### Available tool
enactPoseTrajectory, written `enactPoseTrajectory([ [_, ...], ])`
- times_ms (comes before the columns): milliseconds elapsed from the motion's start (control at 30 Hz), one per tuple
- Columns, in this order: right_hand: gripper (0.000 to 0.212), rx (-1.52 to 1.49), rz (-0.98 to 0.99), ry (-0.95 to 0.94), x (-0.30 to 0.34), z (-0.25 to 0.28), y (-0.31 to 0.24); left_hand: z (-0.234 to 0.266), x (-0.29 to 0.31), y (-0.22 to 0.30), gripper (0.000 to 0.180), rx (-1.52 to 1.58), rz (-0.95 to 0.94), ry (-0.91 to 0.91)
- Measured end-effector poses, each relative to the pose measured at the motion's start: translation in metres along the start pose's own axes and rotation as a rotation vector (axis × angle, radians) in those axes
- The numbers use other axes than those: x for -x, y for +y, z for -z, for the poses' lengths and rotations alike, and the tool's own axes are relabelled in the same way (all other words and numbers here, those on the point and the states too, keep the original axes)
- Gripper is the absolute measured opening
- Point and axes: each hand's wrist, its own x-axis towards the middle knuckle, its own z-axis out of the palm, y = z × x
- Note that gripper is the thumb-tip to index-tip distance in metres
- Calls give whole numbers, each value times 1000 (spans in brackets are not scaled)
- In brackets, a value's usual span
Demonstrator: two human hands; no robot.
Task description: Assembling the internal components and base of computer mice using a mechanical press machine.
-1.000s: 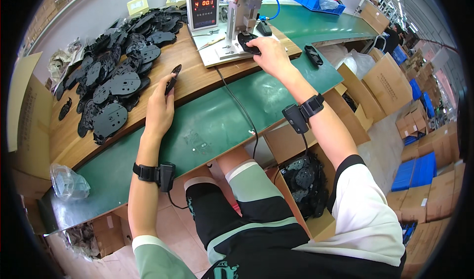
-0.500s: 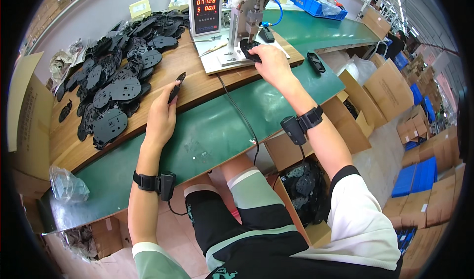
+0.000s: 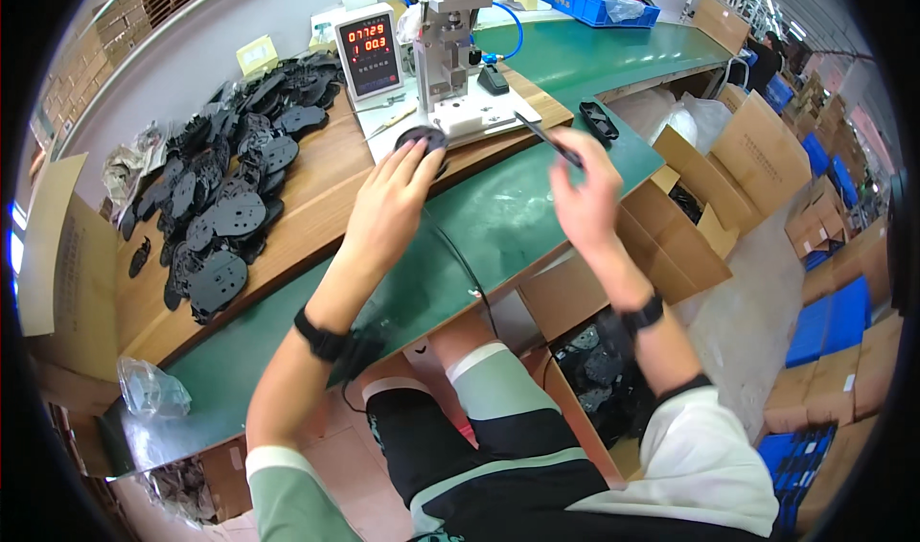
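Note:
My left hand (image 3: 388,207) holds a flat black plastic part (image 3: 422,139) in front of the press, its fingers laid over the part's edge. To the right, my right hand (image 3: 589,192) is blurred and grips another thin black plastic part (image 3: 548,139), tilted and seen nearly edge-on. Between the two parts stands the metal bench press (image 3: 450,44); its light-coloured fixture block (image 3: 458,115) shows no part on it. A pile of flat black plastic parts (image 3: 240,214) lies on the wooden board to the left.
A counter box with red digits (image 3: 369,53) stands left of the press. One black part (image 3: 598,120) lies on the green bench (image 3: 494,192). Open cardboard boxes (image 3: 671,245) are below at right; a clear plastic bag (image 3: 153,389) sits at near left.
My left hand has carried its black part rightward to the press. My right hand has drawn away from the fixture to the right, holding a black part. The red digits have changed.

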Motion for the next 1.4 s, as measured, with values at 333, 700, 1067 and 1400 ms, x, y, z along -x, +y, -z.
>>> enactPoseTrajectory([
  [333, 29, 580, -945, -3, 388, 215, 30, -90, -86, 10, 47, -257, -7, -110],
  [700, 54, 839, -1256, -423, 485, 199, 53, -97, -82, -2, 45, -118, -34, -77],
  [1067, 63, 226, -17, -236, 61, 8, -35, -85, -76, 5, 55, 44, 145, -23],
  [1400, 41, 349, 178, -458, -44, -117, 40, -72, -65, -8, 67, 170, 184, 79],
])
